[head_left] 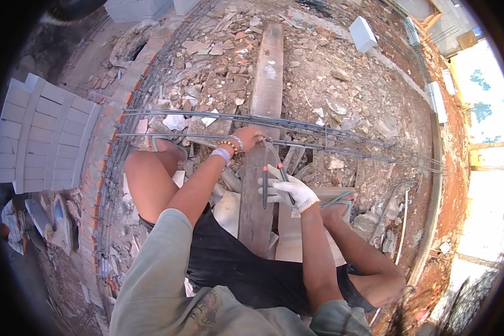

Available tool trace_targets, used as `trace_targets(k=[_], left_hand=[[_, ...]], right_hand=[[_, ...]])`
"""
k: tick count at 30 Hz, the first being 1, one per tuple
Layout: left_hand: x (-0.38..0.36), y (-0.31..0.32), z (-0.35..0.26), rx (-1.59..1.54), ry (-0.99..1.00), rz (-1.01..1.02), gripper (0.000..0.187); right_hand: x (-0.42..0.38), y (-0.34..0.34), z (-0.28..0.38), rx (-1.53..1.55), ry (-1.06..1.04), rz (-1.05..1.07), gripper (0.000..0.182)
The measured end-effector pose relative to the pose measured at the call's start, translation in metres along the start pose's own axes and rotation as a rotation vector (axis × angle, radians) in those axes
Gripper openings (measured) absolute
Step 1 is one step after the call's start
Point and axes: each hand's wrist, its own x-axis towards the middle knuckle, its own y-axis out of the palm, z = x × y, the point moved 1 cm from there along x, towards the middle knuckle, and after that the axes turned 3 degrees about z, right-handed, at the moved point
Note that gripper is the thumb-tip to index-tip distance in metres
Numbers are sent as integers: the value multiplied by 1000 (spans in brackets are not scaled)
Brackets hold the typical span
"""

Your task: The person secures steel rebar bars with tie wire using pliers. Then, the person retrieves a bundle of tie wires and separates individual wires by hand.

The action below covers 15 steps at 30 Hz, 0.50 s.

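My left hand (pixel 247 138), bare with beads and bands at the wrist, is closed over a thin steel rod (pixel 201 135) above the wooden plank. The rod runs into the hand from the left and comes out on the right. My right hand (pixel 294 192), in a white glove, holds pincers (pixel 283 172) with dark, orange-marked handles. The handles are spread apart, and the pincers' head is beside my left fingertips at the rod. Whether the jaws grip anything is too small to tell. Just beyond lies a bundle of longer steel rods (pixel 302 124).
A long wooden plank (pixel 269 73) runs away under the rods, over broken rubble (pixel 218 67). Stacked grey blocks (pixel 47 134) stand at left beside a brick edge (pixel 98 185). My sandalled feet are on both sides of the plank. A white block (pixel 363 35) lies far right.
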Motion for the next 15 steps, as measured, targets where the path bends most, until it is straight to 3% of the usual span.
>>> trace_targets(k=[15], left_hand=[[-5,-7,-10,-43,-22,25,26]], right_hand=[[-8,-23,8,-90,18,-31,72]])
